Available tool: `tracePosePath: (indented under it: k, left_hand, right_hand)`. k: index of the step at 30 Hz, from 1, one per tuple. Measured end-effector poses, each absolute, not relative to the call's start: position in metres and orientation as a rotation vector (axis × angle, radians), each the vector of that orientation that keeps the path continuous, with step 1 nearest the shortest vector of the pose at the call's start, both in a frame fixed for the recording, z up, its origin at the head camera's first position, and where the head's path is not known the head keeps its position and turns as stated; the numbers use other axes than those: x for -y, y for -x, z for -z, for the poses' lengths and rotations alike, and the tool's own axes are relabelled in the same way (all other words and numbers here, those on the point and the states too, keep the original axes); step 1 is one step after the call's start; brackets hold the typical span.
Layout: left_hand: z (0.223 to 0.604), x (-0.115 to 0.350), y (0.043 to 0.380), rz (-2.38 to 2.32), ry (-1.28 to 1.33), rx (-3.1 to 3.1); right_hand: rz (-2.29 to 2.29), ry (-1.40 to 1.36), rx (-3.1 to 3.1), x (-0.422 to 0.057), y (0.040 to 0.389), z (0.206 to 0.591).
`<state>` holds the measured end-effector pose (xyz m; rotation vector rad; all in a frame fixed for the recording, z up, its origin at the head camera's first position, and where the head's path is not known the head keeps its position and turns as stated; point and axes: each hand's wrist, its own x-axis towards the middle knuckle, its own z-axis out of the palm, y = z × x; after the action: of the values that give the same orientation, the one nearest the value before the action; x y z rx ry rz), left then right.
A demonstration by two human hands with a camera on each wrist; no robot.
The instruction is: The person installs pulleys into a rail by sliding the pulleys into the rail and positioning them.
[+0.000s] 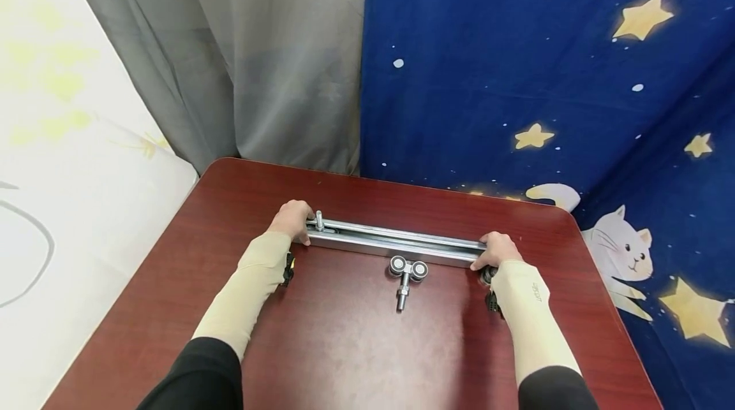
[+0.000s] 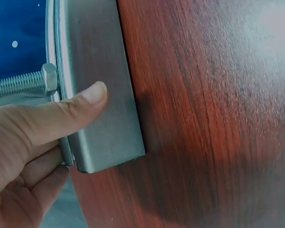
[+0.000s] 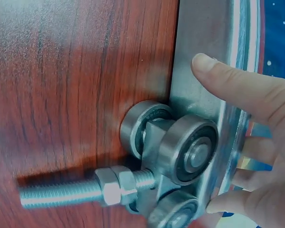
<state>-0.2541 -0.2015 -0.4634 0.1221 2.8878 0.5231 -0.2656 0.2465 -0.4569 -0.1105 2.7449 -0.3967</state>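
A long slotted metal rail [image 1: 356, 242] lies across the table with its slot facing up. My left hand [image 1: 291, 220] grips its left end, the thumb [image 2: 88, 102] pressed on the front face and the other fingers behind. Beside that hand, a threaded bolt with a nut [image 2: 50, 80] stands up out of the slot. My right hand [image 1: 498, 249] holds the right end in the same way, thumb in front. Just below the right hand, a roller trolley [image 3: 187, 147] with a threaded bolt lies against the rail's front face. A second roller trolley [image 1: 409, 268] lies in front of the rail's middle.
The reddish-brown wooden table [image 1: 258, 187] has rounded far corners. Behind it hang a grey curtain [image 1: 293, 78] and a blue curtain [image 1: 459, 78] with stars and a cat. A white patterned cloth [image 1: 74, 174] borders the left side.
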Motion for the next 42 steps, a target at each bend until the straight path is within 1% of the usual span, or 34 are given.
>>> tracePosePath:
  k: [5, 7, 14, 23, 28, 33, 42]
  left_hand:
    - [0.463, 0.201, 0.254, -0.536, -0.08, -2.879]
    - [0.464, 0.202, 0.254, -0.542, -0.078, -2.883]
    - [0.461, 0.206, 0.252, -0.532, -0.043, -2.889]
    - [0.455, 0.203, 0.252, -0.576, 0.013, -2.864]
    - [0.455, 0.198, 0.253, -0.591, 0.023, -2.854]
    - [0.455, 0.193, 0.253, -0.565, 0.037, -2.846]
    - [0.451, 0.193, 0.255, -0.54, 0.071, -2.803]
  right_hand:
    - [0.36, 0.031, -2.636, -0.233, 0.273, 0.451]
    - [0.358, 0.064, -2.61, -0.222, 0.278, 0.448]
    - [0.384, 0.617, -2.638, -0.153, 0.3, 0.434]
    - [0.46, 0.891, -2.615, -0.061, 0.306, 0.425]
    - [0.616, 0.989, -2.616, -0.026, 0.303, 0.424]
    - [0.671, 1.018, -2.613, 0.006, 0.29, 0.416]
    - [0.57, 1.115, -2.598, 0.047, 0.27, 0.419]
